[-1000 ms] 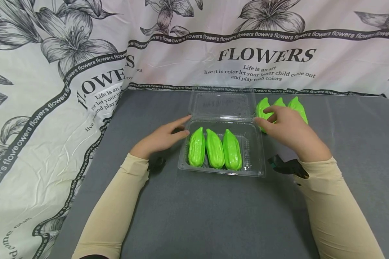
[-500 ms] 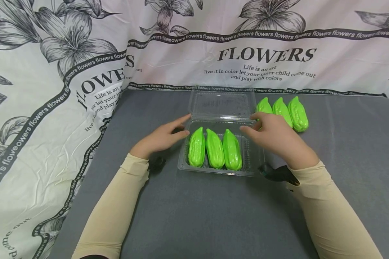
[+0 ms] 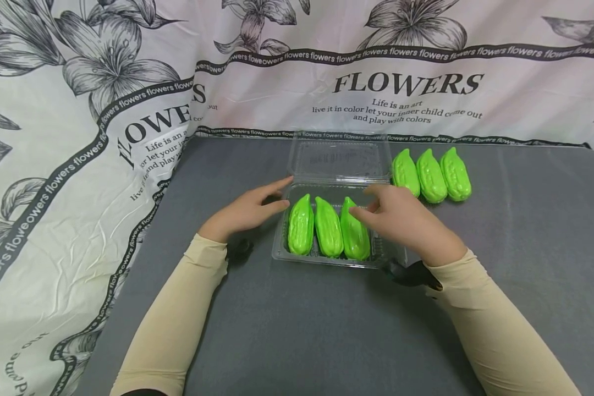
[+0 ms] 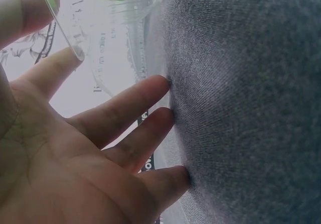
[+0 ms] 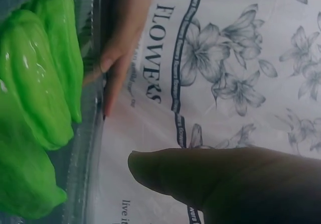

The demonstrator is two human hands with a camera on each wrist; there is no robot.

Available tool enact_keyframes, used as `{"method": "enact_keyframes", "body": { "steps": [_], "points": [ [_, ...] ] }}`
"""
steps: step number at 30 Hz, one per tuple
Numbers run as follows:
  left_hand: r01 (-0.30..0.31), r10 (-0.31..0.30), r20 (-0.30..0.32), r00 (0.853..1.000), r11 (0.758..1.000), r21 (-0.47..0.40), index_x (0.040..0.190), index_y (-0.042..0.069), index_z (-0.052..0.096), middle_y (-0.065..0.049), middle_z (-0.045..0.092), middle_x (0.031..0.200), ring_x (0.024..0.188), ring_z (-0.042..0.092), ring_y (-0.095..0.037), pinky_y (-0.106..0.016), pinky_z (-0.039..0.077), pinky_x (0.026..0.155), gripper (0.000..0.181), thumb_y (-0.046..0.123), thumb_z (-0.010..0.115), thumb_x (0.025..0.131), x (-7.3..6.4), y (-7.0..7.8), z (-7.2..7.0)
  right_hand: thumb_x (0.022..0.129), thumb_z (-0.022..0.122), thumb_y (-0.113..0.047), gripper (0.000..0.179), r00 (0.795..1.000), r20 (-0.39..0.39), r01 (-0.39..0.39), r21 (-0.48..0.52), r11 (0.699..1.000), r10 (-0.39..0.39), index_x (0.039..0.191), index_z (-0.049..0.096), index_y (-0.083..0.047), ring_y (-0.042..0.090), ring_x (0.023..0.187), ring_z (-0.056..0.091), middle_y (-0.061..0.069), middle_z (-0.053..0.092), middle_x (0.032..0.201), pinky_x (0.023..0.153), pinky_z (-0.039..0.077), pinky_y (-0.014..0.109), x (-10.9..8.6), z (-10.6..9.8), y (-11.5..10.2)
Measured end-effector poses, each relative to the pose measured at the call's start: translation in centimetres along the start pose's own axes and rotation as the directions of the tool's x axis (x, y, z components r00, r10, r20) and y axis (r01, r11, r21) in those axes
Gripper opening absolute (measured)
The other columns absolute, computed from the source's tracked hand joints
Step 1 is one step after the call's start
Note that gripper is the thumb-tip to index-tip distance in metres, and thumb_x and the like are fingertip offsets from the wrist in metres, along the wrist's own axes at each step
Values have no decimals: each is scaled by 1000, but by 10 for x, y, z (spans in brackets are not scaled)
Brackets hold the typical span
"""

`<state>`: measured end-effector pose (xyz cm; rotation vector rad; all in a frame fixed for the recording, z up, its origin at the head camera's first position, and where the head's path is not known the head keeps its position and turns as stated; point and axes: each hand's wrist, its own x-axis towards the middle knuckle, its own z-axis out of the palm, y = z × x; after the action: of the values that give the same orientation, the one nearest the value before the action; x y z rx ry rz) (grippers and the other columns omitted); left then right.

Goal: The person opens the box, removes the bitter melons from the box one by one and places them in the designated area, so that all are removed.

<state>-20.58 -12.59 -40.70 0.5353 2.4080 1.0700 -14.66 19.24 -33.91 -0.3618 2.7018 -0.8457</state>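
A clear plastic clamshell box [image 3: 297,259] lies on the grey table with its lid [image 3: 339,157] folded back. Inside, three glossy green bitter gourds [image 3: 329,228] sit side by side, stems pointing away. My left hand [image 3: 247,212] steadies the box's left edge with thumb and index finger. In the left wrist view its other fingers [image 4: 135,101] are spread, their tips at the cloth. Over the right part of the box hovers my right hand [image 3: 406,223], relaxed and holding nothing, overlapping the rightmost gourd. The right wrist view shows its thumb [image 5: 165,169] beside the box.
Three more green bitter gourds [image 3: 432,177] stand in a row at the back right, beside the lid. A white flower-print cloth [image 3: 277,93] hangs behind and along the left of the grey table [image 3: 326,330].
My right hand has moved left and toward me, from over the back-right gourds to over the box, uncovering that row. My left hand and the gourds have stayed put.
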Motion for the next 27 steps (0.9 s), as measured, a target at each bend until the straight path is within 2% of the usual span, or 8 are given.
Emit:
{"method": "enact_keyframes", "body": {
  "steps": [4, 10, 12, 17, 22, 27],
  "points": [
    [1, -1, -1, 1000, 1000, 0, 168, 41, 23, -11, 43, 164, 151, 40, -32, -60, 37, 118, 65, 43, 53, 110, 0, 1, 0, 103, 66, -31, 50, 999, -3, 34, -15, 999, -34, 134, 62, 8, 18, 64, 60, 12, 74, 89, 67, 52, 40, 2, 7, -2],
    [-10, 10, -4, 1000, 1000, -12, 168, 38, 26, -14, 45, 161, 150, 41, -35, -62, 38, 116, 65, 40, 55, 110, 0, 0, -1, 103, 67, -27, 48, 999, 11, 48, -21, 999, -48, 134, 62, 10, 14, 54, 48, 4, 61, 70, 61, 45, 35, 4, 16, -3],
    [-9, 9, -5, 1000, 1000, -12, 168, 38, 27, -14, 45, 161, 150, 41, -35, -62, 38, 116, 64, 39, 55, 110, 0, 0, -1, 103, 67, -27, 49, 999, 18, 43, -29, 999, -43, 135, 61, 10, 14, 54, 49, 4, 63, 72, 62, 46, 36, 4, 17, -3],
    [-1, 1, -8, 1000, 1000, -10, 167, 39, 28, -13, 45, 161, 150, 41, -35, -62, 38, 116, 64, 40, 55, 110, 1, -1, -1, 102, 68, -28, 53, 999, 11, 39, -59, 997, -38, 136, 61, 11, 15, 61, 58, 13, 72, 91, 71, 52, 41, 4, 20, -4],
    [2, -2, -5, 1000, 1000, -10, 167, 40, 27, -13, 45, 161, 150, 41, -34, -61, 38, 116, 64, 40, 55, 110, 1, -1, -1, 101, 69, -29, 46, 997, 12, 75, -88, 993, -75, 126, 66, 9, 20, 72, 61, 11, 70, 86, 74, 53, 45, 5, 22, -2],
    [2, -2, -5, 1000, 1000, -11, 167, 40, 26, -13, 45, 161, 150, 40, -34, -61, 38, 117, 64, 41, 54, 110, 1, -2, 0, 101, 70, -33, 51, 993, 48, 112, -146, 983, -106, 123, 67, 13, 24, 77, 58, 6, 61, 77, 80, 51, 48, 7, 24, -1]
  ]
}}
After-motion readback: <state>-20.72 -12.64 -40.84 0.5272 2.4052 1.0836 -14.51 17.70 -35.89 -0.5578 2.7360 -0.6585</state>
